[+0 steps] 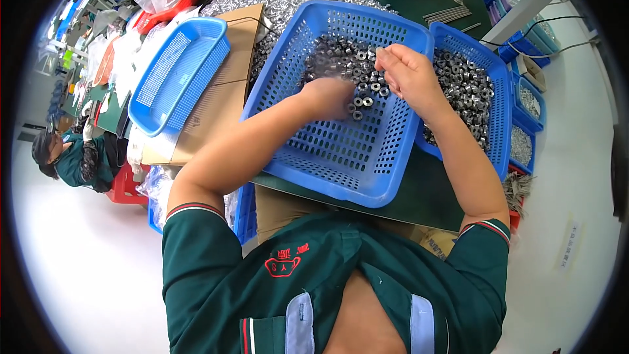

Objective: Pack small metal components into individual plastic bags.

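Where the small metal pieces (341,52) lay: dark and silvery, many ring-like with a hole through the middle, they were heaped in the far part of a large blue basket (383,193), around both hands.
Left hand (325,98): low over the heap, knuckles up and blurred by motion; whether its grip was grasping a piece or released, I could not tell.
Right hand (409,78): just above the heap's right side, fingers curled and thumb drawn in, so the grip was clenched; the view did not settle whether a piece sat at the fingertips.
Large basket's place: squarely before the body on a dark green worktop (422,187), probably so that both arms could reach in comfortably.
Right-hand basket (502,101): blue, beside the large one, filled with similar pieces, seemingly placed to be within easy reach.
Cardboard (213,101): brown, left of the large basket, under a smaller blue basket (180,69), perhaps serving as a flat rest for it.
Far worktop: a spread of tiny silver parts (229,8) behind the baskets and thin metal rods (449,14) at the right.
Left background: another person (82,164) in dark green, seated well apart.
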Demonstrator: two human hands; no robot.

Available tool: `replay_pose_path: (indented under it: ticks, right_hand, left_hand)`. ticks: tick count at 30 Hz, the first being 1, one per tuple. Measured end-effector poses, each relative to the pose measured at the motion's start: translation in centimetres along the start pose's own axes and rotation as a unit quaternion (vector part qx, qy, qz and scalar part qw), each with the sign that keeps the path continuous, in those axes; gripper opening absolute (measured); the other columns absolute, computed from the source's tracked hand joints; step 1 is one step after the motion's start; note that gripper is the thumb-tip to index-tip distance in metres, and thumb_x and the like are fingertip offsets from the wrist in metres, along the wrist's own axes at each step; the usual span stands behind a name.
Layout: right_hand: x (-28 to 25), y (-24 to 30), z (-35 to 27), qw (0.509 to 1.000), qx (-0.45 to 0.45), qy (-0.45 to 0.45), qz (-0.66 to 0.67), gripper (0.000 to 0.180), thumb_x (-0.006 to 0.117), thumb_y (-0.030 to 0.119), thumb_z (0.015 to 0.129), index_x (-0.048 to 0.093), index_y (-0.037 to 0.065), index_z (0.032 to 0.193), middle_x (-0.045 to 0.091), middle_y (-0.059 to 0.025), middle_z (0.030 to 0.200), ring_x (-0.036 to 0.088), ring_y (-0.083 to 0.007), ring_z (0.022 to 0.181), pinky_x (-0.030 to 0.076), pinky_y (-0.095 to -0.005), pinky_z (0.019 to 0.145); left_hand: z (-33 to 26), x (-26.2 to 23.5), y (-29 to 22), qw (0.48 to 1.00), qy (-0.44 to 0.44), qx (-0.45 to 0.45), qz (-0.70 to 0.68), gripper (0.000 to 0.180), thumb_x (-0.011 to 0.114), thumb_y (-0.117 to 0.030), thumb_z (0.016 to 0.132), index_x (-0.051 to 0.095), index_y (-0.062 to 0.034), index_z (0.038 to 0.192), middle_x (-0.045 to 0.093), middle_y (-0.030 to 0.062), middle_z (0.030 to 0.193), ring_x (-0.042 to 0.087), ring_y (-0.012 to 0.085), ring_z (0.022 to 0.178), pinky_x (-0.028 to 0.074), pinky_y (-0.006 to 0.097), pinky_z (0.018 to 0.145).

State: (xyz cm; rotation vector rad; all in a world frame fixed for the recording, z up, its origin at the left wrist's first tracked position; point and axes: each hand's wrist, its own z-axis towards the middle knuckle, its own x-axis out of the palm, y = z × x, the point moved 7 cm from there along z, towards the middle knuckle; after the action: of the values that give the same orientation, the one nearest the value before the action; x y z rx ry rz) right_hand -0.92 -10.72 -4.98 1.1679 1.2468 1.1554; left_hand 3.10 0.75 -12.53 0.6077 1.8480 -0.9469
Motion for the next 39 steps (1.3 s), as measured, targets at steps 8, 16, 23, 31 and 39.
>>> replay_pose_path:
  ticks: [8,16,23,31,39]
  right_hand:
    - [0.1,0.1,0.3,0.996,-0.030,-0.014,-0.083,0.025,0.051,0.026,0.093,0.055,0.005,0.080,0.040,0.0055,0.053,0.036,-0.0020,0.045,0.029,-0.0177,0.041]
    - [0.1,1.5,-0.4,0.982,-0.109,-0.040,-0.150,0.024,0.059,0.024,0.087,0.062,0.001,0.080,0.056,-0.0035,0.060,0.047,-0.0059,0.057,0.038,-0.0248,0.052]
    - [0.6,1.2,-0.7,0.959,-0.125,-0.050,-0.250,0.023,0.059,0.025,0.084,0.062,0.004,0.075,0.055,-0.0104,0.054,0.053,-0.0200,0.047,0.038,-0.0328,0.046]
    - [2.2,3.2,-2.1,0.833,-0.321,-0.094,-0.441,0.020,0.058,0.018,0.083,0.051,0.006,0.068,0.054,-0.0095,0.055,0.056,-0.0272,0.050,0.041,-0.0359,0.046]
    - [2.4,3.5,-1.9,0.824,-0.316,-0.089,-0.462,0.019,0.057,0.018,0.082,0.049,0.007,0.068,0.056,-0.0109,0.057,0.058,-0.0285,0.055,0.044,-0.0383,0.048]
  left_hand:
    - [0.7,0.1,-0.7,0.999,-0.026,-0.010,0.036,0.029,0.069,-0.029,0.071,0.060,-0.0070,0.087,0.063,0.0128,0.077,0.062,0.0314,0.077,0.048,0.042,0.067]
    - [-0.6,-4.8,0.8,0.674,0.023,0.017,-0.738,0.016,0.055,-0.022,0.090,0.051,-0.0074,0.097,0.054,0.0048,0.076,0.047,0.0100,0.054,0.030,0.019,0.043]
    - [-1.3,-5.0,-0.3,0.646,0.031,0.059,-0.761,0.015,0.059,-0.020,0.088,0.053,-0.0081,0.092,0.058,0.0059,0.076,0.048,0.0100,0.056,0.030,0.019,0.045]
    - [-1.1,-4.2,0.0,0.620,0.017,0.037,-0.784,0.012,0.060,-0.016,0.087,0.053,-0.0067,0.088,0.057,0.0075,0.072,0.044,0.0091,0.049,0.027,0.019,0.040]
    - [-0.7,-4.4,0.4,0.641,0.009,0.025,-0.767,0.010,0.056,-0.016,0.089,0.052,-0.0093,0.084,0.055,0.0066,0.069,0.038,0.0083,0.045,0.025,0.019,0.039]
